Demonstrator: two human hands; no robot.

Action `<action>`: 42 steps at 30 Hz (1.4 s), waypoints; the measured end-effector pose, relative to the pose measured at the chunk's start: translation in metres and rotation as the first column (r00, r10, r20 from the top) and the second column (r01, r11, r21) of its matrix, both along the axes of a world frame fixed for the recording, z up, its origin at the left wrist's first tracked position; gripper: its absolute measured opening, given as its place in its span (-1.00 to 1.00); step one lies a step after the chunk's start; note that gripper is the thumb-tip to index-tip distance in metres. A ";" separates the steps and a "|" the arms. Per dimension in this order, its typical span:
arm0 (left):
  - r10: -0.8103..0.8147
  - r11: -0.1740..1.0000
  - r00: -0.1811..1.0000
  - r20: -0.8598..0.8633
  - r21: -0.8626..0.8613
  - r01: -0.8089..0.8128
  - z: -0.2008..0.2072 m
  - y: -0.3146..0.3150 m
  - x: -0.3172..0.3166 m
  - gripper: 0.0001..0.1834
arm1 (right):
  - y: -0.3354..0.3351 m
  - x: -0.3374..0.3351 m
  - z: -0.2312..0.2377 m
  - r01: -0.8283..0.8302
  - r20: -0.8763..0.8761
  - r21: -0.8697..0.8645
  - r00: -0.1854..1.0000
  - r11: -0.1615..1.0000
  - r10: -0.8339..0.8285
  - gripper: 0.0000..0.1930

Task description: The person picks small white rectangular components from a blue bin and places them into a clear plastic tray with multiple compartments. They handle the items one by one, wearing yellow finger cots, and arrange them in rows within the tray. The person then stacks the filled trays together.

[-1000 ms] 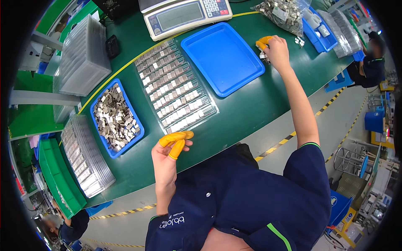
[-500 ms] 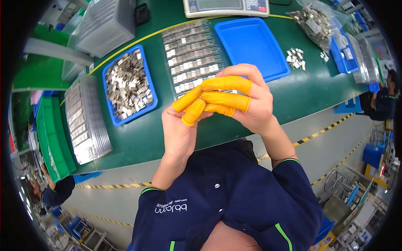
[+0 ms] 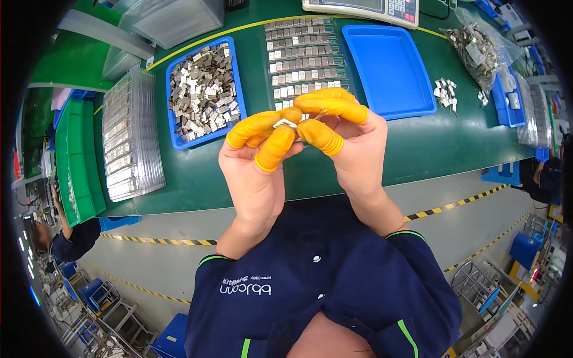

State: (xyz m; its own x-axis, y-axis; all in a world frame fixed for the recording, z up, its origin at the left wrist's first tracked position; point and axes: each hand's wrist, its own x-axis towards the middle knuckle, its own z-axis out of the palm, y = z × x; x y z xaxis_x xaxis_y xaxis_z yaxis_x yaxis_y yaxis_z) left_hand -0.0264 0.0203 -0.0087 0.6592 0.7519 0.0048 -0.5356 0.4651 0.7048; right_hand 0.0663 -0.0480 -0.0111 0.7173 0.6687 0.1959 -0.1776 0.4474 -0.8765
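Observation:
My left hand (image 3: 255,164) and my right hand (image 3: 361,146) meet in front of my chest, above the table's near side, both with yellow finger cots. Between thumb and fingers of my left hand is a small white-edged connector (image 3: 285,123). The closed fingertips of my right hand touch its other end, where thin wire-like pins (image 3: 322,113) show; the fingers hide most of the part. Just beyond lies a clear tray (image 3: 304,64) with rows of similar grey and white connectors. To its left, a blue tray (image 3: 242,104) is heaped with loose ones.
At the right are an empty blue tray (image 3: 397,74), a small pile of white pieces (image 3: 445,94) and a full plastic bag (image 3: 474,51). A scale (image 3: 364,7) stands behind. Stacked clear trays (image 3: 134,140) and a green bin (image 3: 77,161) line the left. Co-workers sit at both sides.
My fingers have spread apart somewhat, and the small connector now shows between them. The view has shifted, so the table's things appear farther right and higher.

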 end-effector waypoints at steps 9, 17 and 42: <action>0.098 0.994 0.993 0.059 -0.056 -0.094 0.004 -0.008 0.001 -0.77 | 0.001 0.000 0.008 -0.094 0.209 0.105 0.975 0.990 0.070 -0.78; 0.074 0.996 0.996 0.058 -0.050 -0.071 0.011 -0.010 -0.002 -0.77 | -0.002 -0.005 0.019 -0.093 -0.021 0.096 0.995 0.991 0.096 -0.83; -0.018 0.998 0.998 0.055 -0.058 0.021 0.012 -0.012 -0.002 -0.79 | -0.011 -0.001 0.022 -0.090 -0.068 0.054 0.993 0.995 0.093 -0.84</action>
State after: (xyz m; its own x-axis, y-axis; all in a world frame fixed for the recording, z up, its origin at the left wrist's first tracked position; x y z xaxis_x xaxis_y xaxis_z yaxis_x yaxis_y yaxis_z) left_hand -0.0280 0.0087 0.0034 0.6740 0.7387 -0.0023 -0.5626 0.5154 0.6464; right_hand 0.0649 -0.0588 0.0105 0.6667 0.7227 0.1822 -0.2803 0.4697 -0.8371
